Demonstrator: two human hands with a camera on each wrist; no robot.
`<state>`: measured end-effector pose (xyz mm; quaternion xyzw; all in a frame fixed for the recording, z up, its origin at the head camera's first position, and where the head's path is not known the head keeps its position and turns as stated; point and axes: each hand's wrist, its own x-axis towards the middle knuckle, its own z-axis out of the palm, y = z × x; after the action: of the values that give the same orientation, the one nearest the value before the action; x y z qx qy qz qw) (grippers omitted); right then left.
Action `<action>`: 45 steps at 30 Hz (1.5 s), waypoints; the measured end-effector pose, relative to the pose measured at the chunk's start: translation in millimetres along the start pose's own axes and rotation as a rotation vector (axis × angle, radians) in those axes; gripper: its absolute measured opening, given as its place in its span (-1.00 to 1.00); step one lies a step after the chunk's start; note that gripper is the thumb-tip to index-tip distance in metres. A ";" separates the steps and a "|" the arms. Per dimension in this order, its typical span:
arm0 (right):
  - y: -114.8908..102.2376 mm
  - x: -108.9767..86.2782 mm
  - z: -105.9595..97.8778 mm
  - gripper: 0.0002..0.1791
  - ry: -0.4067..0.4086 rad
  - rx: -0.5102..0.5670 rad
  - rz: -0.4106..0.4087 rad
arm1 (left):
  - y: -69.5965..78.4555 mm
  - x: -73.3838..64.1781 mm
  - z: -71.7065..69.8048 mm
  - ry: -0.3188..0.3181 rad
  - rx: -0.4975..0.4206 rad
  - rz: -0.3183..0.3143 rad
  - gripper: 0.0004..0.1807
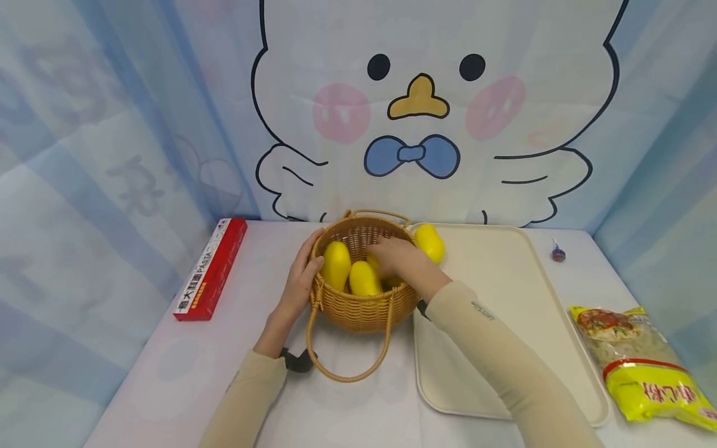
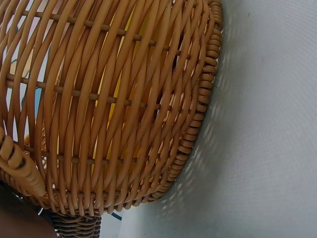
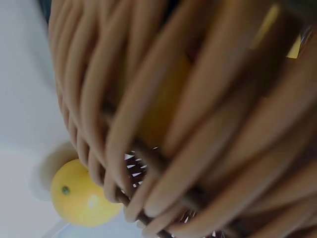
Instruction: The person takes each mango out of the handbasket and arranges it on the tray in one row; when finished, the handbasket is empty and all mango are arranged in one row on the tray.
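A round wicker basket [image 1: 358,311] with two looped handles stands on the table, holding several yellow mangoes [image 1: 337,265]. My left hand [image 1: 299,280] grips its left rim, thumb at the edge. My right hand [image 1: 392,258] reaches over the right rim into the basket, among the mangoes; its fingertips are hidden, and I cannot tell whether they hold one. Another mango [image 1: 429,243] lies outside, at the tray's back left corner. The left wrist view is filled by the woven basket wall [image 2: 109,99]; in the right wrist view the outside mango [image 3: 81,193] shows beyond the weave.
A beige tray [image 1: 476,361] lies right of the basket, under my right forearm. To its right are a yellow food packet [image 1: 644,367] and a small wrapped lollipop [image 1: 557,254]. A red pasta box [image 1: 215,270] lies at the left. Printed curtains surround the table.
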<state>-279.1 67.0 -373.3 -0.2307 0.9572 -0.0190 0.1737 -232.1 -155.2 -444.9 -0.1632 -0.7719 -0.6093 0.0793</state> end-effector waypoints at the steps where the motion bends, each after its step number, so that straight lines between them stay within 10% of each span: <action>1: -0.4 -0.1 -0.6 -0.32 -0.004 -0.001 0.003 | 0.4 0.1 -0.1 0.002 0.001 0.002 -0.42; 23: -5.2 0.1 -2.2 -0.24 -0.008 0.042 0.049 | 2.1 2.0 -1.4 0.005 0.007 0.012 -0.40; 45: -14.5 -14.1 1.2 -0.21 0.386 -0.093 -0.077 | 39.8 -9.4 -1.6 -0.031 -0.008 -0.034 -0.38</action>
<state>-260.6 60.4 -368.2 -0.2669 0.9631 -0.0251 -0.0247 -209.6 -150.1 -411.1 -0.1596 -0.7731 -0.6112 0.0563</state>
